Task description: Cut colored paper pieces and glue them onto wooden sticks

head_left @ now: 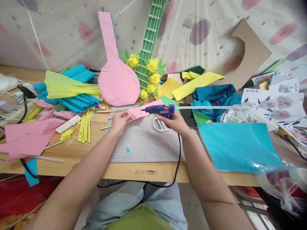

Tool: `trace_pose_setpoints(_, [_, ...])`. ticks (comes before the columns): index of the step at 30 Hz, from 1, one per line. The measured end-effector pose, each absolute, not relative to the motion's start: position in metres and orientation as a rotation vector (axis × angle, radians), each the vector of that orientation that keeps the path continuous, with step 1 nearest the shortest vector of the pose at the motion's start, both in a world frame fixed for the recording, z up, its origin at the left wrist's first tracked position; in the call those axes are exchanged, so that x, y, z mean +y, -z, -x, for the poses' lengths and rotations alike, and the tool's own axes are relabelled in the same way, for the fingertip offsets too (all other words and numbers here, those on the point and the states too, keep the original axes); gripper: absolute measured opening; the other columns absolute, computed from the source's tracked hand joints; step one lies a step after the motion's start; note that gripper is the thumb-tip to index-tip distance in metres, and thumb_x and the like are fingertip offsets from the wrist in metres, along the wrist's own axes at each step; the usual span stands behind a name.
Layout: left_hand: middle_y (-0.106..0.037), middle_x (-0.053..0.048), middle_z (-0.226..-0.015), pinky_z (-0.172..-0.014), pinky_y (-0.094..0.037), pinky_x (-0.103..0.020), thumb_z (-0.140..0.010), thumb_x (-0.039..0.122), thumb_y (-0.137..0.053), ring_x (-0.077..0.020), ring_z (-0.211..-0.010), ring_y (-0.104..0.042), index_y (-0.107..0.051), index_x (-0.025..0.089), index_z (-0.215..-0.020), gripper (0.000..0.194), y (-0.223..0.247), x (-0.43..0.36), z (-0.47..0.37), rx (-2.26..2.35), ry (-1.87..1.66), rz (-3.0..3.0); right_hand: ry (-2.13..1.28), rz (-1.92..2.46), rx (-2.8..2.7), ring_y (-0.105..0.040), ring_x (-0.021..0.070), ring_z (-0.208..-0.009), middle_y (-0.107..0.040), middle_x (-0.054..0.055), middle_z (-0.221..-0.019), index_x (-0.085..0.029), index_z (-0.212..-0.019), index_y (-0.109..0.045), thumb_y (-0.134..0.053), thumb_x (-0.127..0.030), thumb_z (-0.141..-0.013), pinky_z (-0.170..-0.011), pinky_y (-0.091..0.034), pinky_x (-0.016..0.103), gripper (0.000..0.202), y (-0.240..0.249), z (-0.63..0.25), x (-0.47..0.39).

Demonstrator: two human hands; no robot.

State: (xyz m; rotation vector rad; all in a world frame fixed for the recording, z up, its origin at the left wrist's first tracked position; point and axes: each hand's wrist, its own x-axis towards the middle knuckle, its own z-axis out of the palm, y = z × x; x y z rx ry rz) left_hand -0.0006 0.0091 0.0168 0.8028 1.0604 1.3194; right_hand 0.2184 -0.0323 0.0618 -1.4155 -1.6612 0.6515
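Observation:
My left hand (120, 122) pinches the left end of a pink paper piece (141, 111) above the grey cutting mat (144, 147). In my right hand (176, 121) is a blue glue gun (160, 109), its nozzle pointing left over the pink paper. A long white glue stick (203, 107) sticks out of the gun's back, and its black cord hangs over the table's front edge. White-handled scissors (160, 125) lie on the mat just below the gun. Behind my hands stands a pink paper-covered lute shape (119, 81).
A green stringed shape (146, 51) with yellow flowers leans at the back. Yellow strips (84, 127), pink paper (31, 134) and blue crepe paper (79, 75) lie left. At the right are a blue sheet (237, 145), printed papers (275, 105) and brown cardboard (254, 51).

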Motion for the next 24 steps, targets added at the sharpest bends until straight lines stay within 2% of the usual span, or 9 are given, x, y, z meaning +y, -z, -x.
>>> trace_pose_setpoints(5, [-0.069, -0.008, -0.08, -0.08, -0.051, -0.037, -0.062, 0.01, -0.064, -0.0168, -0.072, -0.065, -0.066, 0.009, -0.078, 0.016, -0.018, 0.007, 0.0, 1.038, -1.284, -0.885, -0.711, 1.444, -1.75, -0.055, 0.0159, -0.065, -0.063, 0.003, -0.072, -0.017, -0.09, -0.065, -0.058, -0.053, -0.067, -0.059, -0.042, 0.027, 0.043, -0.037, -0.2, -0.031])
trace_pose_setpoints(10, [-0.069, -0.005, -0.074, -0.076, -0.052, -0.036, -0.06, 0.012, -0.065, -0.0159, -0.068, -0.064, -0.065, 0.011, -0.075, 0.015, -0.015, 0.007, -0.004, 1.026, -1.288, -0.935, -0.611, 1.537, -1.863, -0.052, 0.0143, -0.057, -0.059, 0.002, -0.062, -0.016, -0.084, -0.066, -0.055, -0.055, -0.069, -0.053, -0.037, 0.025, 0.043, -0.031, -0.199, -0.038])
trace_pose_setpoints(18, [-0.068, -0.005, -0.072, -0.077, -0.051, -0.036, -0.059, 0.011, -0.065, -0.0149, -0.067, -0.063, -0.065, 0.011, -0.076, 0.017, -0.017, 0.007, -0.005, 1.029, -1.284, -0.932, -0.482, 1.571, -1.976, -0.056, 0.0148, -0.062, -0.064, 0.002, -0.069, -0.018, -0.09, -0.067, -0.054, -0.051, -0.073, -0.055, -0.035, 0.023, 0.039, -0.032, -0.196, -0.039])
trace_pose_setpoints(24, [-0.069, -0.006, -0.075, -0.078, -0.051, -0.037, -0.059, 0.012, -0.067, -0.0176, -0.073, -0.064, -0.066, 0.011, -0.076, 0.017, -0.018, 0.007, -0.005, 1.046, -1.282, -0.928, -0.448, 1.561, -1.988, -0.057, 0.0168, -0.064, -0.065, 0.002, -0.071, -0.021, -0.091, -0.067, -0.054, -0.053, -0.072, -0.056, -0.037, 0.025, 0.039, -0.031, -0.196, -0.039])
